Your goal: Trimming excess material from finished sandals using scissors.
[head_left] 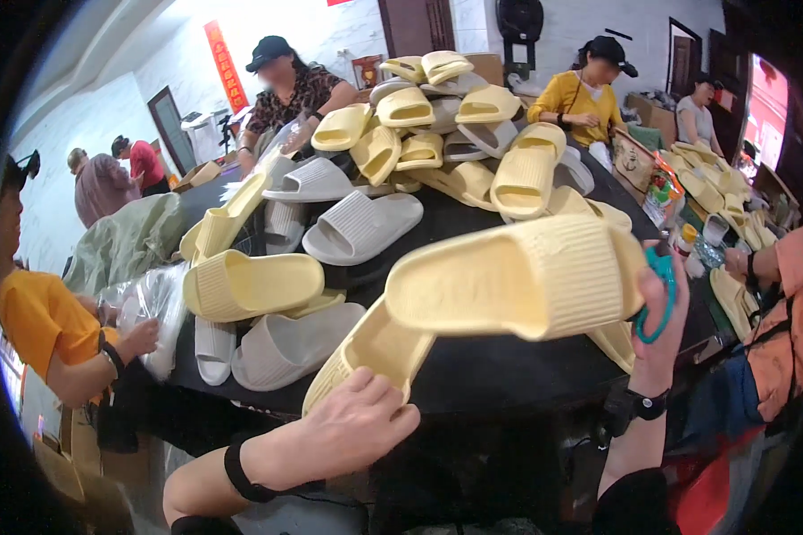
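Above the table's near edge, my right hand (665,308) grips the strap end of a pale yellow slide slipper (464,281), its ribbed strap facing up. A teal loop (660,290) hangs around the fingers of that hand; what it belongs to is hidden. Lower and to the left, my left hand (343,432) is closed on a second yellow slipper (379,343). The first slipper overlaps part of this one. Just left of my left hand lie a grey slipper (290,348) and a yellow slipper (285,283).
A tall pile of yellow and grey slippers (406,107) stands on the black table (473,383). Co-workers sit or stand around it; one at left handles clear plastic bags (147,312). More slippers (700,183) and a bottle (685,239) are at right, near another person's arm.
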A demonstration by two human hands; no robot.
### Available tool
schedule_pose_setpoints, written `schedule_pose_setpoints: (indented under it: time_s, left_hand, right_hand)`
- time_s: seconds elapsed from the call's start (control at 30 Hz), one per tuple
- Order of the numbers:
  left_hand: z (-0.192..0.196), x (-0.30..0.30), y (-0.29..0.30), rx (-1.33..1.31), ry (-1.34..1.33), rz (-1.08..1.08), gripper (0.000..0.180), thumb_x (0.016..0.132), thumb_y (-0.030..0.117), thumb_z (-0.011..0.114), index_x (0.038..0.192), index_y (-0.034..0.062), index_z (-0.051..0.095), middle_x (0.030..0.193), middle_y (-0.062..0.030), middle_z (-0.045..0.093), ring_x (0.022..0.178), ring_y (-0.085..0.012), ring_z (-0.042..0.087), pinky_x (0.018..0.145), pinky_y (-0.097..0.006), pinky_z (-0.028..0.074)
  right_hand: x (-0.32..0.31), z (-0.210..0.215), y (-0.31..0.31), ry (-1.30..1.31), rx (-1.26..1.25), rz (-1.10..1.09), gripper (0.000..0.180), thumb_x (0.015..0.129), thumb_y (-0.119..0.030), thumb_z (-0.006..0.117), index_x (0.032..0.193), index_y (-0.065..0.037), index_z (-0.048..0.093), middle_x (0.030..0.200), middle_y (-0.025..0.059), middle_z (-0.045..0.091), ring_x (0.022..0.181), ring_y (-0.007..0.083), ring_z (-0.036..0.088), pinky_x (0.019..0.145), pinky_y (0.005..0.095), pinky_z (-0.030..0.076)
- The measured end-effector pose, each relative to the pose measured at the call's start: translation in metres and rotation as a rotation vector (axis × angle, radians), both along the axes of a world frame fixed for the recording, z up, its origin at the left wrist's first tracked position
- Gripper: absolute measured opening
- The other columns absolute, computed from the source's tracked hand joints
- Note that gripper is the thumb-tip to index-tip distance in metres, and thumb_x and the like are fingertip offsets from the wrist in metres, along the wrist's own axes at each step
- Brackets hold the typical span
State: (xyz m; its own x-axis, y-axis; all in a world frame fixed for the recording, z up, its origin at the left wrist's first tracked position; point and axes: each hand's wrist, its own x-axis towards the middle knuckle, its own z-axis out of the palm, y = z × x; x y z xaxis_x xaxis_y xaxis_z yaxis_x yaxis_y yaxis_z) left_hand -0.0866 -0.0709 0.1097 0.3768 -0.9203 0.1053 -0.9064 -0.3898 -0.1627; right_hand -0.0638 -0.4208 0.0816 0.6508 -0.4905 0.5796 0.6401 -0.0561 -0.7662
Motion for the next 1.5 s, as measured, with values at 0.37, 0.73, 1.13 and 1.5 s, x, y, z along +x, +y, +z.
schedule_pose_setpoints:
  time_s: [0.37,0.73,1.13,1.5]
  left_hand:
    - [-0.064,-0.014,0.049,-0.267,-0.102,0.339,0.044,0.071,0.015,0.068,0.112,0.0061,0.053,0.131,-0.0231,0.038,0.121,-0.0371,0.038,0.100,-0.050,0.032]
    - [-0.103,-0.032,0.101,-0.522,0.236,0.823,0.102,0.056,0.032,0.083,0.135,-0.0015,0.028,0.137,-0.0245,0.034,0.126,-0.0395,0.033,0.102,-0.049,0.026]
    - [-0.122,-0.025,0.106,-0.600,0.263,0.769,0.097,0.051,0.019,0.077,0.135,-0.0002,0.032,0.137,-0.0233,0.039,0.126,-0.0366,0.037,0.104,-0.045,0.023]
    - [-0.107,-0.026,0.099,-0.641,0.483,0.836,0.105,0.050,0.017,0.081,0.139,0.0011,0.027,0.143,-0.0242,0.029,0.130,-0.0387,0.030,0.106,-0.045,0.022]
  right_hand:
    - [0.030,-0.006,0.028,0.378,-0.245,0.287,0.043,0.078,-0.019,0.067,0.115,-0.002,0.050,0.079,0.0024,0.057,0.058,0.0049,0.052,0.045,0.0191,0.042]
    - [0.076,-0.019,0.069,0.530,-0.204,0.457,0.039,0.078,-0.015,0.068,0.111,-0.001,0.053,0.090,0.0014,0.056,0.076,0.0061,0.054,0.061,0.0203,0.046]
    - [0.086,-0.036,0.094,0.628,-0.282,0.682,0.046,0.078,-0.022,0.069,0.112,0.000,0.050,0.087,0.0040,0.056,0.063,0.0101,0.056,0.045,0.0216,0.044]
    - [0.079,-0.055,0.088,0.561,0.008,0.725,0.043,0.077,-0.023,0.069,0.108,-0.001,0.050,0.086,0.0055,0.057,0.061,0.0095,0.057,0.042,0.0217,0.045]
